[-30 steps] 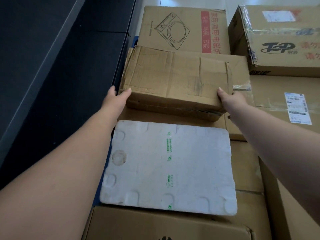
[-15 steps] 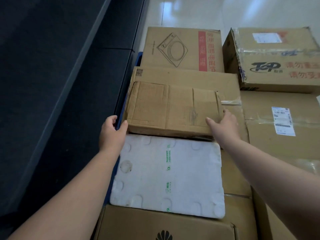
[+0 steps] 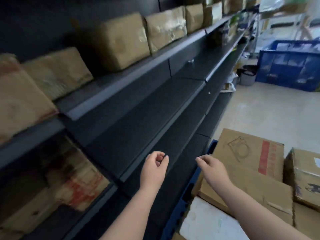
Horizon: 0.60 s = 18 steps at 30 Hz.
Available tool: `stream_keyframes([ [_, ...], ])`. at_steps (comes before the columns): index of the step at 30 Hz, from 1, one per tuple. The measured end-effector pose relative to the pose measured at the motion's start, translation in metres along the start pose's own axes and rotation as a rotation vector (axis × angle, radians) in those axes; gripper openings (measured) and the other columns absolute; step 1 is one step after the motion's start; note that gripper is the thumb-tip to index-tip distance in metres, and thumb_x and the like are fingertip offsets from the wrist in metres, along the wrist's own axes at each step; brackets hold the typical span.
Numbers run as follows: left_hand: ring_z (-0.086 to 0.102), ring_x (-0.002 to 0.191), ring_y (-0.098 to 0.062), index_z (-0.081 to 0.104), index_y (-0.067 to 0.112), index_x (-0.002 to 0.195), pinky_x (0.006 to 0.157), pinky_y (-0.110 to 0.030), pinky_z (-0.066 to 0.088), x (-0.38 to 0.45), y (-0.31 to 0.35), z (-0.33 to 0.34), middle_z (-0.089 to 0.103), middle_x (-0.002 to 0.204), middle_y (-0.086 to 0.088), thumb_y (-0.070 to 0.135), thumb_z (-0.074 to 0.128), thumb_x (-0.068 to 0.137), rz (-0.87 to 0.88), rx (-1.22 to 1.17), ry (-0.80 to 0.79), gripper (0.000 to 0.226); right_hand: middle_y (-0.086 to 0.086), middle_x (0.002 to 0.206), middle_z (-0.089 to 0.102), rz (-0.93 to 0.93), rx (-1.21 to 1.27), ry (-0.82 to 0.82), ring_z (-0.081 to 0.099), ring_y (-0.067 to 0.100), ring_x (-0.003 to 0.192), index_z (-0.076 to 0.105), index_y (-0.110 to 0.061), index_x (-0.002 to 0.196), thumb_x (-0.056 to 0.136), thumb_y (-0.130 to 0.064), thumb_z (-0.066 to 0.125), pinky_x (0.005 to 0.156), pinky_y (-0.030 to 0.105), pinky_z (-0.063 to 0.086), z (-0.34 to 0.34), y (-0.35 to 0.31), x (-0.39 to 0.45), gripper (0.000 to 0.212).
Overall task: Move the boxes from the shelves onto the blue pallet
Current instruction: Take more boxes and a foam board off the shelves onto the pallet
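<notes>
My left hand (image 3: 155,166) hangs in front of the dark shelves (image 3: 155,94), fingers loosely curled and holding nothing. My right hand (image 3: 213,168) hovers over the edge of the blue pallet (image 3: 187,198), fingers loosely bent, also holding nothing. Stacked cardboard boxes (image 3: 249,163) and a white foam slab (image 3: 209,222) lie on the pallet at the lower right. More brown boxes stand on the upper shelf (image 3: 124,40), and a box with red print (image 3: 72,186) sits on a lower shelf at left. The view is blurred.
A blue crate (image 3: 289,66) stands on the pale floor at the far right, with a small grey bin (image 3: 246,77) beside it. Bare floor lies between the crate and the pallet. The middle shelf tiers hold nothing nearby.
Both hands have let go of the flat brown box, now on the pallet stack. The view has swung up and left from the pallet to the shelves, and both hands lifted away.
</notes>
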<state>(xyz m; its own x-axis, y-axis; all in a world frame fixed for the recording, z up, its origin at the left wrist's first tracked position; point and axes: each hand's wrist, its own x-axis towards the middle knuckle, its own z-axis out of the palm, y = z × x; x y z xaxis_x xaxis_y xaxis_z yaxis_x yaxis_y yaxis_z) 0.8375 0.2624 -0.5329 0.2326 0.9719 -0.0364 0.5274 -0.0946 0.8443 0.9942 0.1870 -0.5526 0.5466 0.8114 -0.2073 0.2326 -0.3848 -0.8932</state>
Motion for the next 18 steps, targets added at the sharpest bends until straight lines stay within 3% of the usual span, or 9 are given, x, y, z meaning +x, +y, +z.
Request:
stream_keyframes([
  [3,0.054,0.083,-0.009,0.056,0.031,0.086,0.070,-0.016,0.040,-0.017,0.043,-0.091,0.058,0.093,0.005,0.028,0.060,0.089,0.081,0.035,0.139,0.006,-0.007,0.089,0.065,-0.135,0.012,-0.115,0.062,0.017,0.091,0.062,-0.023,0.090,0.095,-0.033,0.052,0.077,0.030,0.045,0.010,-0.098,-0.023,0.015],
  [7,0.053,0.082,-0.004,0.057,0.028,0.097,0.072,-0.022,0.042,-0.045,0.079,-0.201,0.058,0.092,0.008,0.032,0.056,0.091,0.173,0.122,0.332,0.007,-0.003,0.083,0.064,-0.301,0.128,-0.196,0.060,0.017,0.082,0.065,-0.019,0.086,0.093,-0.031,0.055,0.073,0.028,0.044,0.033,-0.207,-0.058,0.016],
  [9,0.053,0.082,-0.005,0.058,0.028,0.098,0.072,-0.023,0.044,-0.061,0.091,-0.246,0.059,0.089,0.009,0.031,0.055,0.092,0.231,0.142,0.455,0.007,-0.001,0.091,0.063,-0.356,0.155,-0.268,0.057,0.015,0.084,0.065,-0.017,0.095,0.093,-0.033,0.055,0.076,0.030,0.046,0.047,-0.250,-0.074,0.019],
  [13,0.054,0.089,-0.012,0.060,0.023,0.101,0.077,-0.029,0.048,-0.080,0.098,-0.319,0.058,0.092,0.009,0.025,0.057,0.090,0.381,0.046,0.816,0.011,-0.004,0.116,0.056,-0.484,0.141,-0.313,0.051,0.014,0.109,0.053,-0.018,0.124,0.092,-0.040,0.056,0.097,0.033,0.043,0.079,-0.317,-0.097,0.039],
  [16,0.049,0.110,-0.019,0.053,0.020,0.119,0.093,-0.038,0.045,-0.067,0.092,-0.365,0.054,0.113,0.004,0.034,0.060,0.088,0.242,-0.060,0.935,0.034,0.002,0.139,0.045,-0.481,0.155,-0.325,0.043,0.022,0.128,0.036,-0.017,0.142,0.089,-0.047,0.057,0.102,0.036,0.037,0.105,-0.357,-0.097,0.065],
  [18,0.043,0.124,-0.024,0.043,0.019,0.134,0.103,-0.043,0.038,-0.050,0.087,-0.386,0.047,0.133,-0.001,0.048,0.058,0.086,0.060,-0.181,0.852,0.058,0.004,0.149,0.035,-0.413,0.213,-0.359,0.036,0.027,0.135,0.024,-0.018,0.149,0.083,-0.055,0.060,0.109,0.043,0.034,0.123,-0.379,-0.090,0.084],
])
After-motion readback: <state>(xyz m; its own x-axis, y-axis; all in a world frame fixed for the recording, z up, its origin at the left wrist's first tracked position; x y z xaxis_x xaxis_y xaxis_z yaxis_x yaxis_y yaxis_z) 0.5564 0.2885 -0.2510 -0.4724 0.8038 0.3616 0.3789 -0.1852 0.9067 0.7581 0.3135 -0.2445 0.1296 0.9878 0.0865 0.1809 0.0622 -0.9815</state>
